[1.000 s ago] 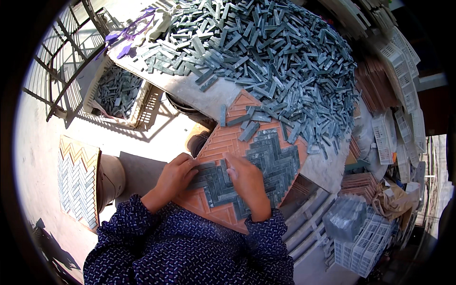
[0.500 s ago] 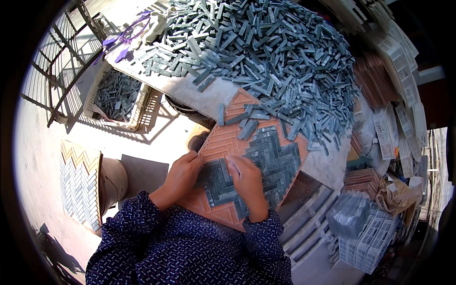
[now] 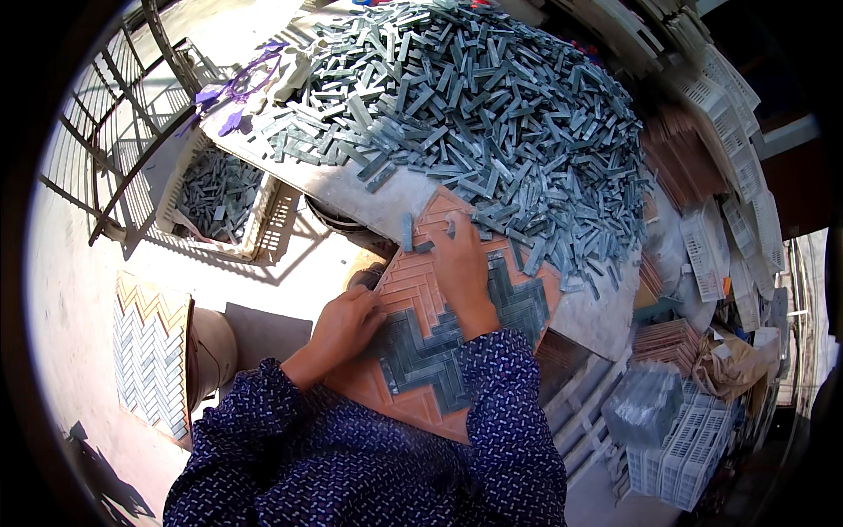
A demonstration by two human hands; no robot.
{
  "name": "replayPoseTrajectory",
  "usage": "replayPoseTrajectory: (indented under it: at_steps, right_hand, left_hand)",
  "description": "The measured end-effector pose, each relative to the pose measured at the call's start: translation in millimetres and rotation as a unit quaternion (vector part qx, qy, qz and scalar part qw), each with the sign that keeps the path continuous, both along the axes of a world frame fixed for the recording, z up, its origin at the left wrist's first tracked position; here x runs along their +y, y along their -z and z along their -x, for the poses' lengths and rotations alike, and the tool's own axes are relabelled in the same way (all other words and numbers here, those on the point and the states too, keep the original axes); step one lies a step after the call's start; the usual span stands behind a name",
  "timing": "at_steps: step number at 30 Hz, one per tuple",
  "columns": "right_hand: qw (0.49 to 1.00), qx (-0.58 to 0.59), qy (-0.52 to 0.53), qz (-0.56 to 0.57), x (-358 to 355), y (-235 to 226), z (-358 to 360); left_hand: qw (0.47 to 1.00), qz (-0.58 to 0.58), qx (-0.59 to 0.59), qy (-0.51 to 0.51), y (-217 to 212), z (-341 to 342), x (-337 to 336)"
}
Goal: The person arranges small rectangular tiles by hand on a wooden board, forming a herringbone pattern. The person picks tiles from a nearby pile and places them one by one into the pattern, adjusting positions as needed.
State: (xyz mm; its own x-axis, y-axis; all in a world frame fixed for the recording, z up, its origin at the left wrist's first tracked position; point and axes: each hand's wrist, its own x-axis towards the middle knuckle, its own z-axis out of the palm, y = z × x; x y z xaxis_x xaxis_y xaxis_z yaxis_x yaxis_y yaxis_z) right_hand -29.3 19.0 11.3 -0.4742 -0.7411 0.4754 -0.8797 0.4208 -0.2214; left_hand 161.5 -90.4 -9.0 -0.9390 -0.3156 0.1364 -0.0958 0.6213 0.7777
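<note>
A terracotta-coloured herringbone tray lies before me, part of its grooves filled with dark grey-green stone strips. My left hand rests at the tray's left edge with its fingers curled in; whether a strip is between them is hidden. Over the far part of the tray reaches my right hand, its fingers bent together among a few loose strips. What it pinches cannot be made out. One loose strip stands out by the tray's far left edge. Beyond spreads a large heap of similar strips.
A filled tray sits on a bucket at left. Behind it stands a crate of strips. Purple-trimmed gloves lie on the table's far left. At right are stacked white crates and clear plastic packs.
My right hand has moved away from me, from the middle of the tray to the loose strips at its far part. The left hand stays at the left edge. The view has shifted slightly.
</note>
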Motion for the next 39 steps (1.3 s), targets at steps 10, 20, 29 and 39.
replayPoseTrajectory:
  at_steps: [10, 20, 29, 39]
  right_hand:
    - [0.929, -0.351, 0.101, -0.055, 43, -10, -79]
    - [0.953, -0.299, -0.049, 0.020, 51, -4, -63]
    - [0.915, -0.399, -0.061, -0.016, 56, -5, -53]
    - [0.950, -0.311, -0.005, 0.000, 52, -3, -66]
  left_hand:
    - [0.986, 0.028, 0.026, -0.160, -4, 94, -15]
    - [0.996, -0.002, 0.013, -0.083, -12, 61, -22]
    - [0.998, -0.056, -0.023, -0.027, -3, -15, -5]
    - [0.999, 0.001, 0.025, -0.048, 3, -16, 0]
